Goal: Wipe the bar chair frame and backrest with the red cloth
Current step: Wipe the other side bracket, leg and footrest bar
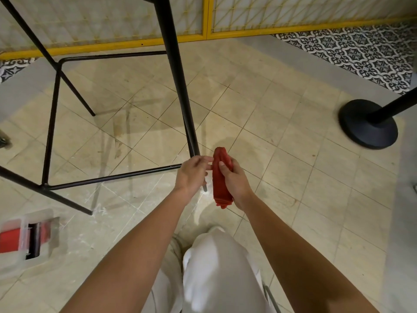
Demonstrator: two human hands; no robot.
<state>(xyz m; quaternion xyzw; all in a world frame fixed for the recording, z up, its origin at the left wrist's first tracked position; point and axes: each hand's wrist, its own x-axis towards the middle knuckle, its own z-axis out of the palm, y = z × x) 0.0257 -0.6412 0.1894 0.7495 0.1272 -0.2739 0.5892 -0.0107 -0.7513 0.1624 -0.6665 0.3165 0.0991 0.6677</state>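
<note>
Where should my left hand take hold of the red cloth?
Pinch the top end of the red cloth, which stands free above the right hand, coming from the left: the right hand wraps its middle, and the left hand sits beside it.

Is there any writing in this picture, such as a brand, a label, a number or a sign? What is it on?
No text can be read in this view.
Clear box with red contents, lower left: blurred, so any label is unreadable.
Black-and-white floor tiles: ornament only, no letters.
Red cloth, chair frame, round black base: no marking shows.
</note>
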